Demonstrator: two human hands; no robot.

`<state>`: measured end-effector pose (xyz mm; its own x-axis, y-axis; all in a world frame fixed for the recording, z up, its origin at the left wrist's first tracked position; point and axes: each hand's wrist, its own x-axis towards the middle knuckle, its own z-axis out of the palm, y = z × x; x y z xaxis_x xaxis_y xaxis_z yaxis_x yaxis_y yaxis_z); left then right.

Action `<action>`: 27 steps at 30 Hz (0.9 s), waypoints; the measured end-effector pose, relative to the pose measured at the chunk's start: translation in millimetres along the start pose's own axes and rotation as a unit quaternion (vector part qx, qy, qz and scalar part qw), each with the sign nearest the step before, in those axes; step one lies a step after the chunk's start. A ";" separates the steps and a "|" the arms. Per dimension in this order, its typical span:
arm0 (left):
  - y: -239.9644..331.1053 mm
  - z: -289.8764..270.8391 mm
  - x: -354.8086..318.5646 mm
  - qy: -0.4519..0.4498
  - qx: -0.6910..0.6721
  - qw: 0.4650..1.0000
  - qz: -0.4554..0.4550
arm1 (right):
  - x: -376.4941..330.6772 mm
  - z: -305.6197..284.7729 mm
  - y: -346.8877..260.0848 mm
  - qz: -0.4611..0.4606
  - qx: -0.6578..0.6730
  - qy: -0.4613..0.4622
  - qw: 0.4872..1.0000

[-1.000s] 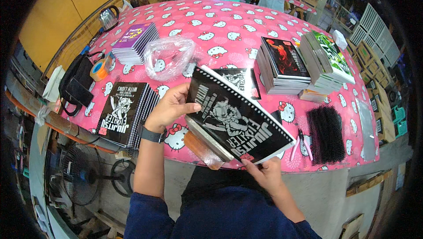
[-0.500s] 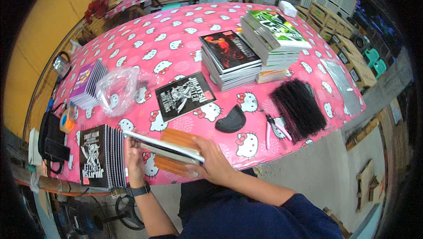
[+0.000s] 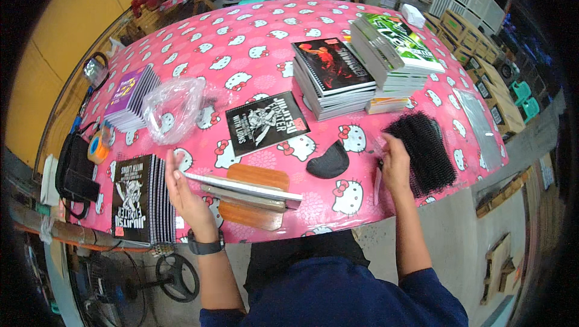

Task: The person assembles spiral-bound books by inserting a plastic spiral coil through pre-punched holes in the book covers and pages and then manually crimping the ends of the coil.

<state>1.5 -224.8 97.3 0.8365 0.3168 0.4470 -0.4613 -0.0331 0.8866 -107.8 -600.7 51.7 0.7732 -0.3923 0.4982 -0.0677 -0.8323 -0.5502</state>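
Note:
A thin notebook (image 3: 253,187) stands on edge in a grey slot across a brown wooden board (image 3: 256,213) at the table's front. My left hand (image 3: 188,200), fingers stretched out, is at the notebook's left end. To its left is a row of black-covered notebooks (image 3: 136,197) with spiral bindings. My right hand (image 3: 396,167) has its fingers curled beside a pile of black plastic binding coils (image 3: 425,155). Under it shows a pink handle of the pliers (image 3: 378,187); whether the fingers hold the pliers or a coil is hidden.
A black notebook (image 3: 265,123) lies flat mid-table, near a black curved pouch (image 3: 329,161). Stacks of notebooks (image 3: 335,67) and green-covered books (image 3: 404,40) stand behind. Left are purple books (image 3: 129,98), a clear plastic bag (image 3: 175,110), orange tape (image 3: 98,147) and a black bag (image 3: 78,173).
My right hand has left the notebook and moved right to the pliers and coils. The notebook now stands in the board's slot, with my left hand still at its left end.

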 end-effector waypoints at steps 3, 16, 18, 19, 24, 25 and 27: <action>28.5 7.9 -28.6 -0.019 0.248 0.936 0.248 | 7.5 -9.6 -49.0 -0.016 0.038 0.016 0.999; 33.4 57.3 -83.8 -0.269 0.313 0.864 0.290 | -26.8 61.4 -50.4 -0.112 0.047 0.047 0.992; 36.1 57.2 -85.6 -0.270 0.315 0.863 0.288 | -22.6 55.3 -57.8 -0.096 0.051 0.024 0.994; 36.4 55.8 -86.2 -0.271 0.310 0.865 0.288 | -23.8 46.2 -61.5 -0.050 0.130 -0.067 0.988; 39.7 51.5 -81.9 -0.294 0.290 0.863 0.291 | -77.7 10.1 -92.8 -0.300 0.078 -0.327 0.893; 39.9 52.0 -82.2 -0.288 0.290 0.866 0.287 | -87.2 15.5 -78.7 -0.280 0.058 -0.324 0.902; 41.8 51.3 -81.8 -0.278 0.296 0.869 0.283 | -88.4 20.5 -68.8 -0.275 0.056 -0.331 0.901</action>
<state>-71.0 -300.7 103.8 0.6143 -0.4107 0.6738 -0.7503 -0.5685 0.3374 -158.6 -500.8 31.8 0.8794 0.4183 0.2272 0.4760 -0.7698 -0.4253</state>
